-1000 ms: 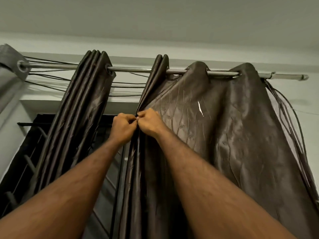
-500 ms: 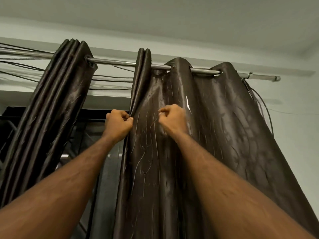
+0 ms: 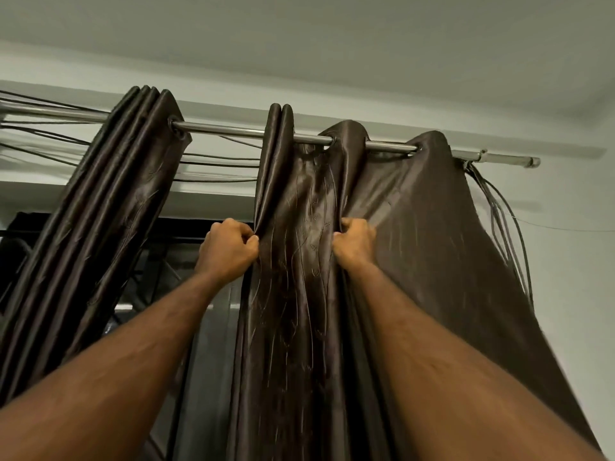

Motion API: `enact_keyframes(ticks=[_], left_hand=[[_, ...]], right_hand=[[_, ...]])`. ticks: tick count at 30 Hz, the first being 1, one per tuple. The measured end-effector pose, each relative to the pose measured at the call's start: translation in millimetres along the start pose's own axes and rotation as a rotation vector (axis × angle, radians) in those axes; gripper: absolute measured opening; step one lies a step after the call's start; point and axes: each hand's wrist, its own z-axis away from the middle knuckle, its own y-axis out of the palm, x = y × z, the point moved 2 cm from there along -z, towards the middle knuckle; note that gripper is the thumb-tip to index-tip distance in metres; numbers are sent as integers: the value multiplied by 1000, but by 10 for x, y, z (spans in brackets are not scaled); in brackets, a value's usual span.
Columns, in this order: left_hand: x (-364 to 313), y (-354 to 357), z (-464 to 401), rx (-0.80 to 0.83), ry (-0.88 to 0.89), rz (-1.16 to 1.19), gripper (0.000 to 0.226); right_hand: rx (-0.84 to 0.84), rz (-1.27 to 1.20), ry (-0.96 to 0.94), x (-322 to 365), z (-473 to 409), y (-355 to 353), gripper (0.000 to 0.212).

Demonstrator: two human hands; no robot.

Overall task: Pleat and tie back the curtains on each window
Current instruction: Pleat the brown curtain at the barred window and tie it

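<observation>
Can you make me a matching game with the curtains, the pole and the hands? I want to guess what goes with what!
Things:
1. left curtain
2. right curtain
3. curtain rod
4. left hand

Descriptions:
A. shiny metal, runs through the curtain tops
B. already gathered into tight folds
C. grips the pleated edge of fabric
D. partly spread out, still to be folded

Pairs: 1-B, 2-D, 3-A, 4-C
</observation>
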Motion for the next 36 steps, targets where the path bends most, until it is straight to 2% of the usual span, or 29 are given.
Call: enact_keyframes(ticks=[3,5,7,10,12,14,16,19,20,22,24,26,28,29,32,33,36], left_hand=[[-15,-17,-1,20,8,37,30],[-37,-25,-20,28,-5,79,28],[-39,-34,-34,25,-21,111,30],[-57,-51,-10,10,-33,175,40],[-110,-38,20,25,-28,237,46],[-160,10,32,39,11,168,32],[-185,71,22,24,2,99,12],[-202,153,24,-10,-35,55,10],[-209,164,34,-14,-44,53,10],[-211,179,48,-26,-46,63,11],[-202,185,59,-45,-47,73,14],[-202,193,68,-40,-45,91,14],[-198,197,75,-30,-38,98,12],[-193,188,77,-32,-37,97,12],[-129,147,62,-27,-49,110,12],[-105,128,60,-12,-54,114,11],[-57,50,34,-13,-45,99,9]], right_hand=[[218,-113,-157,370,-95,558,27],[362,-208,-191,642,-154,855,18],[398,-250,-183,844,-134,897,11],[390,-220,-136,809,-187,861,19],[386,-276,-95,751,-153,760,39],[427,-355,-62,723,-40,615,44],[339,-271,-114,645,36,427,40],[-131,226,-284,442,131,-18,26],[-258,332,-283,353,141,-164,31],[-337,400,-133,117,119,-412,55],[-243,400,43,-145,89,-589,72],[-100,305,90,-375,54,-632,58],[-61,250,37,-459,85,-606,32],[-83,251,22,-460,135,-577,26],[-117,195,56,-339,236,-321,26],[-76,166,30,-201,260,-166,26],[194,45,-197,419,317,413,20]])
